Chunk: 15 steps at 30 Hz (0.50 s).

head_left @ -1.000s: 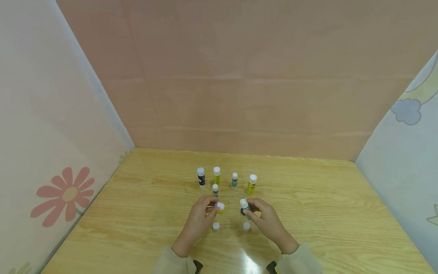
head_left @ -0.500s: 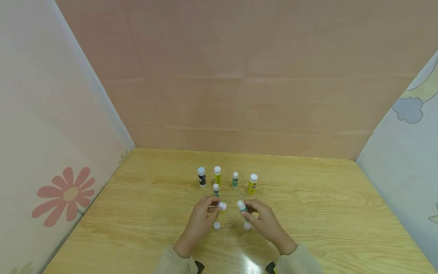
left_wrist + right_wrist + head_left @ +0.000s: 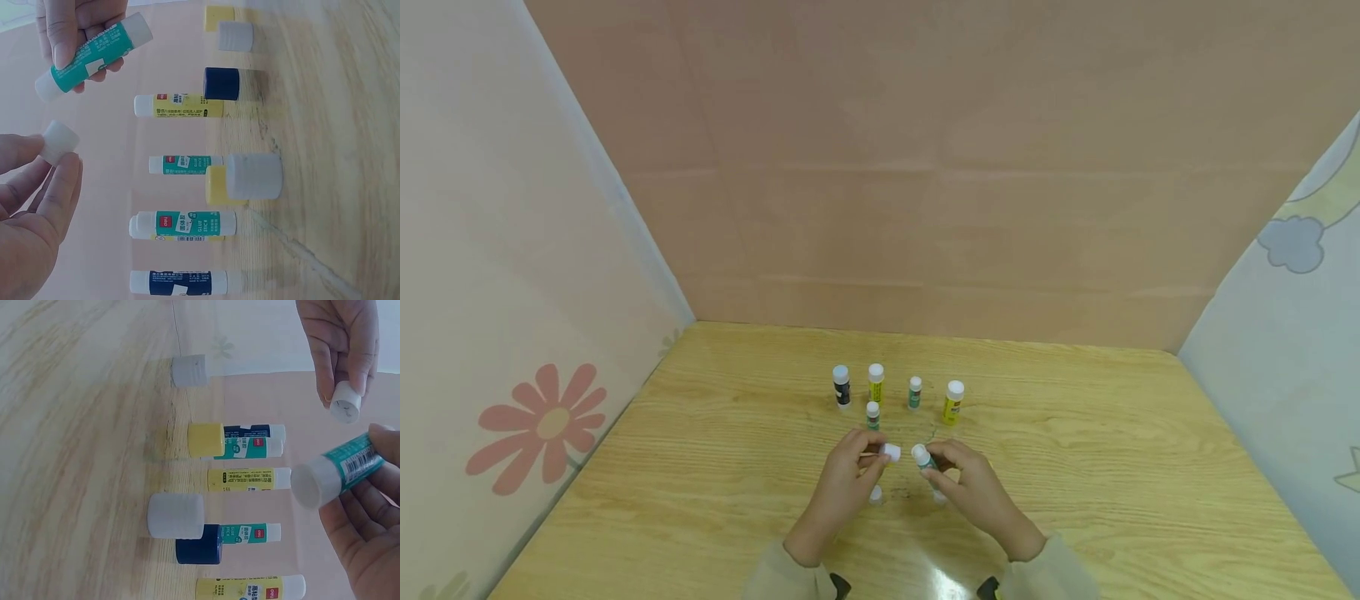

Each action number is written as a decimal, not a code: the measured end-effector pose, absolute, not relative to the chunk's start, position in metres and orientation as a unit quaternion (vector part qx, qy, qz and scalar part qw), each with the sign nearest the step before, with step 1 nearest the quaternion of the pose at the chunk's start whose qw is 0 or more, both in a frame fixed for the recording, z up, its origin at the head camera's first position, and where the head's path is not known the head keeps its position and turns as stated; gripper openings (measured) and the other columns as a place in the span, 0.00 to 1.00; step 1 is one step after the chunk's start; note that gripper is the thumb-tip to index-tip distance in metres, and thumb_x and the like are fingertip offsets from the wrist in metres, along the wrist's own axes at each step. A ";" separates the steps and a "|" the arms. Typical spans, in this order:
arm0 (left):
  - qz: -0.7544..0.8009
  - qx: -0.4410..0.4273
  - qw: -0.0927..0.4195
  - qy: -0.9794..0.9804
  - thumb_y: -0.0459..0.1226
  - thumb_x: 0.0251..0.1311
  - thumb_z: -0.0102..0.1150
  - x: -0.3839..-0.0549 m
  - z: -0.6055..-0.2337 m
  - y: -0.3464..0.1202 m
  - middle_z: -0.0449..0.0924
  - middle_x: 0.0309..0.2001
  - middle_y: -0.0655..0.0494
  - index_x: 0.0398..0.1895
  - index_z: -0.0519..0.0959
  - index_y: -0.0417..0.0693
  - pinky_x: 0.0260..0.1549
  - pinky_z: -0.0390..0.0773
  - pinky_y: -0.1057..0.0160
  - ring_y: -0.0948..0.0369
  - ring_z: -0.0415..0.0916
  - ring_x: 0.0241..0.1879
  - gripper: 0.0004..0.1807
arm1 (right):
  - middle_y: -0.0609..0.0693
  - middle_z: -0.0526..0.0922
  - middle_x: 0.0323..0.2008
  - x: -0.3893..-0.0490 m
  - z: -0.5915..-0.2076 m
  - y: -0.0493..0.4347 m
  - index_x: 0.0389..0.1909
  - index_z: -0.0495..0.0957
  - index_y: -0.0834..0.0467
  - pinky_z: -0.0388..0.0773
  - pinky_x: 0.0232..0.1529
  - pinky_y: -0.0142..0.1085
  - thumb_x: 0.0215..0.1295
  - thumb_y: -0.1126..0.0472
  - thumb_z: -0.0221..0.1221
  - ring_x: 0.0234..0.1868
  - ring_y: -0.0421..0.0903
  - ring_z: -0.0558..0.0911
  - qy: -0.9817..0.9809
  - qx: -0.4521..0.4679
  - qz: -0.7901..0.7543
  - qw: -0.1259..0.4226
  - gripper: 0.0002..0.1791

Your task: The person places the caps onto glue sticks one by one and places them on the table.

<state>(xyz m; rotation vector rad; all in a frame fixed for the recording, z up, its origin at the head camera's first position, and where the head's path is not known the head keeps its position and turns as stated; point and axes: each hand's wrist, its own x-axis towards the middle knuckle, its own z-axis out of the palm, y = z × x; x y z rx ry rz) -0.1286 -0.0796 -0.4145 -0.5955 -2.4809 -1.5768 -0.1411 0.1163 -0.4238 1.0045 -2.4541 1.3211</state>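
Note:
My left hand point(image 3: 850, 475) pinches a small white cap point(image 3: 60, 142) between thumb and fingertips; its hollow end shows in the right wrist view. Opposite it, my right hand point(image 3: 973, 487) holds a green glue stick point(image 3: 100, 53) with white ends, thumb along one side and fingers round the other. The stick is tilted, one white end towards the cap, with a small gap between the two. Both are above the table. Behind the hands stand a navy glue stick point(image 3: 842, 388), two yellow glue sticks point(image 3: 953, 405) and two smaller green glue sticks point(image 3: 914, 395), all with white tops.
Loose caps lie on the wooden table point(image 3: 700, 467) near the hands: grey-white caps point(image 3: 254, 176), yellow caps point(image 3: 219, 17) and a navy cap point(image 3: 222, 84). In the head view the hands partly cover them. A tan backdrop point(image 3: 925, 250) rises behind the table, with patterned side panels.
My right hand has moved left with the green glue stick, tilting its white end towards the cap. My left hand has moved slightly right with the cap, so the gap between them is smaller.

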 end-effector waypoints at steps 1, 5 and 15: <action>-0.524 -0.197 0.071 -0.825 0.26 0.53 0.52 -0.128 -0.415 -0.079 0.69 0.38 0.50 0.40 0.70 0.31 0.40 0.71 0.72 0.56 0.71 0.40 0.11 | 0.48 0.75 0.33 -0.141 -0.424 0.116 0.39 0.73 0.66 0.75 0.33 0.33 0.53 0.67 0.58 0.32 0.39 0.74 -0.825 0.337 0.445 0.088 0.12; -0.525 -0.195 0.071 -0.825 0.26 0.53 0.52 -0.128 -0.414 -0.079 0.69 0.39 0.50 0.41 0.70 0.32 0.39 0.71 0.72 0.57 0.71 0.41 0.11 | 0.47 0.76 0.33 -0.140 -0.425 0.116 0.39 0.73 0.66 0.75 0.33 0.32 0.52 0.67 0.58 0.31 0.38 0.75 -0.823 0.341 0.446 0.086 0.13; -0.532 -0.194 0.062 -0.822 0.29 0.55 0.51 -0.126 -0.415 -0.077 0.70 0.39 0.51 0.41 0.71 0.33 0.39 0.72 0.71 0.57 0.71 0.41 0.10 | 0.48 0.75 0.33 -0.137 -0.425 0.114 0.39 0.73 0.66 0.75 0.33 0.36 0.54 0.66 0.57 0.32 0.41 0.75 -0.829 0.333 0.445 0.070 0.12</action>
